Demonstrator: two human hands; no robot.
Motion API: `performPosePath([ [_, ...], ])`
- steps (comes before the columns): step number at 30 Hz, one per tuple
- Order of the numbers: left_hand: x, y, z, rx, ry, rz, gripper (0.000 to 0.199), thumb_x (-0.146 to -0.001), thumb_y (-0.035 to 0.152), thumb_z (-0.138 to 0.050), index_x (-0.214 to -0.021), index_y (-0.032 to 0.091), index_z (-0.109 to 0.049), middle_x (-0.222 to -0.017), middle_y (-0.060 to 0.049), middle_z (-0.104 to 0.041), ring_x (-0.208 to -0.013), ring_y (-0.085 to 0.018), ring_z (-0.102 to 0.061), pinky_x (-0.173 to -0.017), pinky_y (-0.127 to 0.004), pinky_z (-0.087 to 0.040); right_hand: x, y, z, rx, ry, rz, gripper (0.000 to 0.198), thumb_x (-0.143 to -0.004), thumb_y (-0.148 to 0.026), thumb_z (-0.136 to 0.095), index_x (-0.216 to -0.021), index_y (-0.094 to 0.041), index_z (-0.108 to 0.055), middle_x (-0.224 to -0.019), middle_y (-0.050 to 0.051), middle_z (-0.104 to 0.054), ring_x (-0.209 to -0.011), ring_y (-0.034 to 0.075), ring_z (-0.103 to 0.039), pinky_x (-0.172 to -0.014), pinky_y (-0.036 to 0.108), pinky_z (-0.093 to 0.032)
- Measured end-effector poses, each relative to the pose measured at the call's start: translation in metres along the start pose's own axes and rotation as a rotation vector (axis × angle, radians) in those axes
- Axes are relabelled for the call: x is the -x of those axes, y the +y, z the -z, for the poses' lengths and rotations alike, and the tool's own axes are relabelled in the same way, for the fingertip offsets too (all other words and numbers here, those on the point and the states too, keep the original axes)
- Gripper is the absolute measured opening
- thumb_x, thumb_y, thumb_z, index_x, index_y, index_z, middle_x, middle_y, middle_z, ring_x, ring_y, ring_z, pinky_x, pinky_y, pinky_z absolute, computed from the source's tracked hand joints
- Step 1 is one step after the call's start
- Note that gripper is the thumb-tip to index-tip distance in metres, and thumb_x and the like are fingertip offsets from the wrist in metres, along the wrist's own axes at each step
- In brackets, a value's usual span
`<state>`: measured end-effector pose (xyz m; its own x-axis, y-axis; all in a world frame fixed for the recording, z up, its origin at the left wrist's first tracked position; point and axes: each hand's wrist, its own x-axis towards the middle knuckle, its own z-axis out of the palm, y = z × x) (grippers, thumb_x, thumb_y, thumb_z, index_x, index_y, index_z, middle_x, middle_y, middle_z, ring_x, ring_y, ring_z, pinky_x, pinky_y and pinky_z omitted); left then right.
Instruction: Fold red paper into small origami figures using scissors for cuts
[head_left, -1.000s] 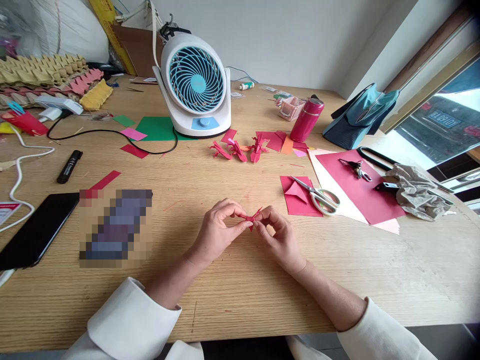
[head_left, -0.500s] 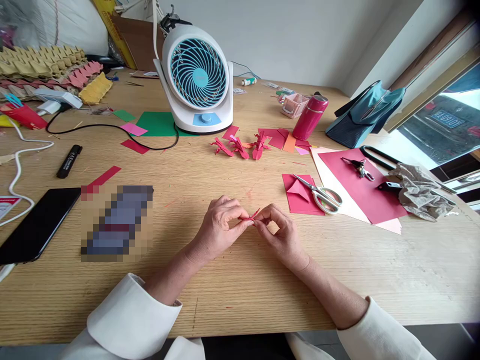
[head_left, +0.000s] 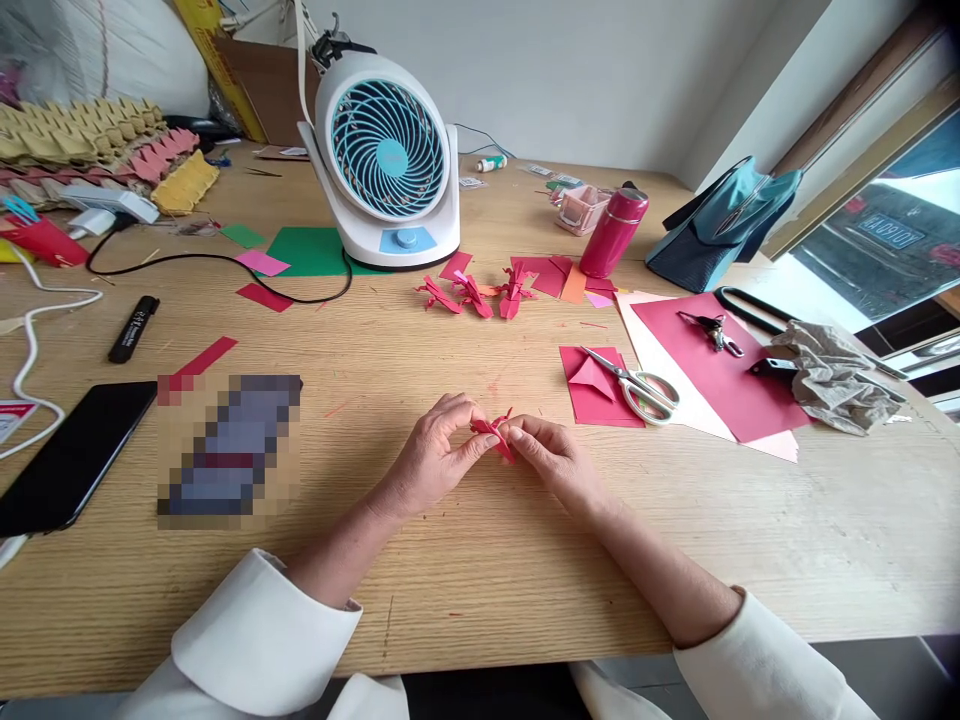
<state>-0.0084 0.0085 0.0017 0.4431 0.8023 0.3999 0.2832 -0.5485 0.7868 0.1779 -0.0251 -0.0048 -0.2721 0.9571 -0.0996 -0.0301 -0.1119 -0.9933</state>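
Between my two hands, above the middle of the table, is a small red origami figure (head_left: 496, 432) with thin pointed limbs. My left hand (head_left: 437, 452) pinches it from the left with thumb and fingers. From the other side, my right hand (head_left: 559, 462) pinches its right edge, and the fingertips hide part of the paper. Farther back stand similar red folded paper figures (head_left: 474, 295) in a row. Right of my hands, scissors (head_left: 643, 392) lie on red paper squares (head_left: 581, 408), beside a folded red piece (head_left: 592, 376).
A white fan (head_left: 394, 150) stands at the back, with a red bottle (head_left: 613, 232) and a teal bag (head_left: 724, 230) to its right. Keys (head_left: 716, 335) lie on a large red sheet (head_left: 750, 400). At left are a black phone (head_left: 75, 455) and a marker (head_left: 135, 328).
The red figure has turned between my fingers, so more of its body shows. My right hand has shifted slightly left and its fingers lie flatter together. The view has moved a little.
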Motion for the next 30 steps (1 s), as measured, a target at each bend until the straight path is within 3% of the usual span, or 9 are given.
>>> performPosePath([
  [3, 0.000, -0.001, 0.000, 0.026, 0.026, -0.047, 0.012, -0.091, 0.026, -0.064, -0.082, 0.018, -0.065, -0.089, -0.005, -0.064, -0.090, -0.019, -0.061, -0.083, -0.032, -0.048, 0.000, -0.001, 0.001, -0.112, -0.134, -0.117, 0.046, -0.088, -0.061, -0.060, -0.084, -0.016, -0.069, -0.074, 0.003, -0.066, -0.066, 0.013, -0.058, -0.065, 0.026, -0.045],
  [6, 0.001, -0.004, 0.001, 0.017, 0.037, -0.079, 0.010, -0.090, 0.026, -0.065, -0.083, 0.020, -0.068, -0.093, -0.006, -0.066, -0.094, -0.019, -0.063, -0.088, -0.033, -0.050, 0.000, 0.002, 0.002, -0.245, -0.165, -0.211, 0.044, -0.084, -0.059, -0.067, -0.085, -0.015, -0.072, -0.071, 0.003, -0.066, -0.061, 0.011, -0.056, -0.059, 0.023, -0.045],
  [11, 0.000, -0.007, 0.004, -0.037, 0.032, -0.133, 0.006, -0.087, 0.025, -0.069, -0.090, 0.024, -0.075, -0.105, -0.008, -0.070, -0.104, -0.021, -0.062, -0.095, -0.037, -0.050, 0.001, 0.005, 0.003, -0.366, -0.097, -0.225, 0.034, -0.077, -0.051, -0.078, -0.079, -0.017, -0.069, -0.069, 0.000, -0.063, -0.058, 0.009, -0.053, -0.056, 0.021, -0.041],
  [14, -0.001, -0.005, 0.003, -0.033, 0.047, -0.117, 0.024, -0.087, 0.025, -0.069, -0.111, 0.026, -0.072, -0.121, -0.009, -0.068, -0.116, -0.024, -0.060, -0.103, -0.040, -0.047, 0.001, 0.002, 0.002, -0.344, -0.017, -0.172, 0.035, -0.074, -0.049, -0.081, -0.074, -0.018, -0.065, -0.067, -0.002, -0.060, -0.056, 0.008, -0.049, -0.055, 0.021, -0.038],
  [17, 0.000, -0.002, 0.002, 0.017, 0.088, 0.006, 0.040, -0.089, 0.023, -0.064, -0.129, 0.024, -0.062, -0.128, -0.010, -0.066, -0.112, -0.022, -0.062, -0.101, -0.039, -0.048, 0.000, 0.002, 0.002, -0.246, 0.089, -0.066, 0.036, -0.074, -0.051, -0.080, -0.072, -0.019, -0.063, -0.064, -0.003, -0.057, -0.056, 0.009, -0.046, -0.056, 0.024, -0.037],
  [21, 0.001, 0.001, 0.000, 0.270, 0.060, 0.227, 0.027, -0.093, 0.031, -0.057, -0.114, 0.017, -0.067, -0.116, -0.011, -0.071, -0.099, -0.020, -0.069, -0.086, -0.030, -0.055, -0.003, 0.007, 0.002, -0.123, 0.185, 0.030, 0.038, -0.077, -0.054, -0.076, -0.073, -0.019, -0.061, -0.061, -0.003, -0.053, -0.056, 0.010, -0.042, -0.056, 0.025, -0.033],
  [23, 0.000, 0.002, -0.002, 0.377, 0.024, 0.307, 0.029, -0.092, 0.038, -0.058, -0.107, 0.015, -0.069, -0.105, -0.011, -0.075, -0.089, -0.019, -0.070, -0.076, -0.028, -0.056, -0.004, 0.012, 0.001, -0.080, 0.204, 0.050, 0.038, -0.078, -0.054, -0.075, -0.074, -0.019, -0.061, -0.061, -0.003, -0.051, -0.056, 0.010, -0.039, -0.054, 0.025, -0.031],
  [25, 0.000, 0.001, -0.005, 0.406, 0.011, 0.336, 0.028, -0.089, 0.040, -0.062, -0.098, 0.015, -0.070, -0.092, -0.009, -0.076, -0.079, -0.018, -0.069, -0.069, -0.026, -0.055, -0.004, 0.016, -0.001, -0.031, 0.207, 0.069, 0.037, -0.079, -0.054, -0.074, -0.075, -0.019, -0.062, -0.062, -0.003, -0.050, -0.057, 0.011, -0.038, -0.054, 0.026, -0.029],
  [30, 0.000, -0.005, -0.009, 0.360, 0.056, 0.345, 0.018, -0.079, 0.034, -0.072, -0.076, 0.016, -0.068, -0.076, -0.003, -0.072, -0.071, -0.015, -0.065, -0.070, -0.026, -0.053, -0.003, 0.016, -0.004, 0.062, 0.162, 0.111, 0.036, -0.077, -0.053, -0.076, -0.078, -0.019, -0.064, -0.069, -0.001, -0.055, -0.062, 0.012, -0.045, -0.058, 0.026, -0.035],
])
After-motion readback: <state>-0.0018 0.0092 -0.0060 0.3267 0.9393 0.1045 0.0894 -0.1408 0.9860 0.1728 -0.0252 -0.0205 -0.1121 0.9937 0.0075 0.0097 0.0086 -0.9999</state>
